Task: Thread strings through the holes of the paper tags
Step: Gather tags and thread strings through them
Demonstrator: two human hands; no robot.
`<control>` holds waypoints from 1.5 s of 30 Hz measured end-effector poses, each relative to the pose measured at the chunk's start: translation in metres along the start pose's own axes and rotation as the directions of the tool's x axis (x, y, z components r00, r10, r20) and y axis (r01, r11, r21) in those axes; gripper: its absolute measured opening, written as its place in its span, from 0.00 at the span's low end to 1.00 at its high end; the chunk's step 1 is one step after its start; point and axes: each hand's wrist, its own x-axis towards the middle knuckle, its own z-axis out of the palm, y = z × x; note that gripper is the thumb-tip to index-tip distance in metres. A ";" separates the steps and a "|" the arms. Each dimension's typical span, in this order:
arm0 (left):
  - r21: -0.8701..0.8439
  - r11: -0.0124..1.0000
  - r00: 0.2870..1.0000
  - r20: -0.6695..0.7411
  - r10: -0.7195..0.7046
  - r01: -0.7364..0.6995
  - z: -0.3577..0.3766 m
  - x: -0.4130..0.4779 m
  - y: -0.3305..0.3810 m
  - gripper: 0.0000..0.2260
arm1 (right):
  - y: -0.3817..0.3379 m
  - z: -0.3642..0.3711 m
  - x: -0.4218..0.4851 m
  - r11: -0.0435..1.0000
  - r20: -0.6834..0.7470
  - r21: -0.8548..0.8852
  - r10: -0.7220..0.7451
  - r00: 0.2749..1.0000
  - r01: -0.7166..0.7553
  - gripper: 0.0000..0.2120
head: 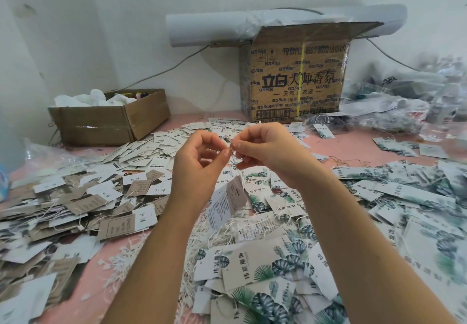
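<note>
Left hand (199, 158) and right hand (265, 146), raised mid-table, each pinch the string (239, 173) between narrow fingertips so the tags (226, 203) hang free at their 6 o'clock, clear of the tag heaps (88, 197) at 9 and 3, likely to close the loop.

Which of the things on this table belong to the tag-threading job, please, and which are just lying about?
In the job: left hand and right hand pinching the string; hanging tags; loose strings; leaf-print tags.
Lying about: small cardboard box; printed carton; paper roll; plastic bags; cable.
</note>
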 end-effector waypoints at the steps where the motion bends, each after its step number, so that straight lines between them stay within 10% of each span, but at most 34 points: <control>1: -0.017 1.000 1.000 -0.009 -0.003 0.002 0.000 0.000 0.000 0.11 | 0.000 0.001 0.000 1.000 0.005 0.010 -0.010 1.000 0.010 0.05; 14: -0.171 0.976 0.990 0.005 -0.139 0.138 -0.006 0.001 -0.001 0.14 | -0.006 0.007 -0.004 0.992 0.145 0.114 -0.070 0.987 0.054 0.08; 24: 0.031 0.967 0.906 0.342 -0.248 0.253 -0.002 -0.005 -0.001 0.45 | -0.018 0.021 -0.006 0.986 0.014 0.113 -0.129 0.992 0.126 0.10; 37: -0.065 0.966 0.932 0.285 -0.224 0.252 -0.016 0.002 -0.006 0.21 | -0.004 -0.009 0.003 0.953 -0.292 0.211 -0.151 0.944 0.217 0.10; 41: -0.164 0.964 0.965 0.193 -0.175 0.207 -0.016 0.003 -0.003 0.19 | 0.010 -0.009 0.004 0.995 -0.110 -0.069 0.064 0.992 -0.071 0.12; 45: -0.183 0.967 0.984 0.046 -0.173 0.179 -0.018 0.004 -0.003 0.17 | 0.011 -0.004 0.004 0.989 0.188 0.074 0.114 0.976 -0.130 0.13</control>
